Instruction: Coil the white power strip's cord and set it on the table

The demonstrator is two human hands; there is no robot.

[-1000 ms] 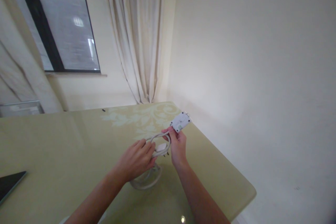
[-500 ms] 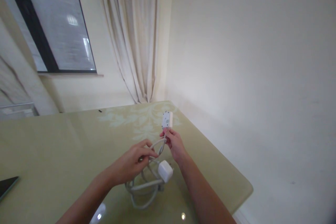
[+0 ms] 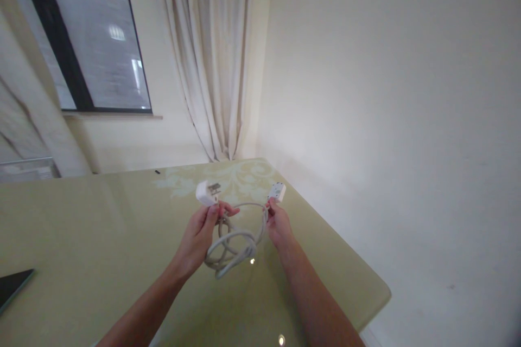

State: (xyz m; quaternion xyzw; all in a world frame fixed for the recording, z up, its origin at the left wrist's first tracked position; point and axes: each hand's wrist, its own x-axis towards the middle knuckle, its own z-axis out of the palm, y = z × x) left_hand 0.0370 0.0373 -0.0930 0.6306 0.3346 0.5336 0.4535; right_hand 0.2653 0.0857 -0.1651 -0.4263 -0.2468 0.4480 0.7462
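Note:
A white power plug (image 3: 207, 193) with metal prongs pointing right is held up by my left hand (image 3: 202, 226), whose thumb and fingers are closed at its base. My right hand (image 3: 279, 223) pinches the cord end of a small white power strip (image 3: 277, 191), its dotted flat face toward me. Between the two hands hangs a grey-white cord (image 3: 234, 249) in loose tangled loops, above the table. Part of the cord near each hand is hidden by the fingers.
The glossy greenish table (image 3: 101, 238) has a pale leaf pattern at its far end. A dark flat object (image 3: 14, 286) lies at the left edge, and a small black item (image 3: 157, 172) near the far edge. Wall stands right; curtain (image 3: 215, 65) and window (image 3: 97, 32) are behind.
My left hand has gone from the cord loops to the plug, which now sits higher and further left. The power strip has moved right and tilted. The loops have risen.

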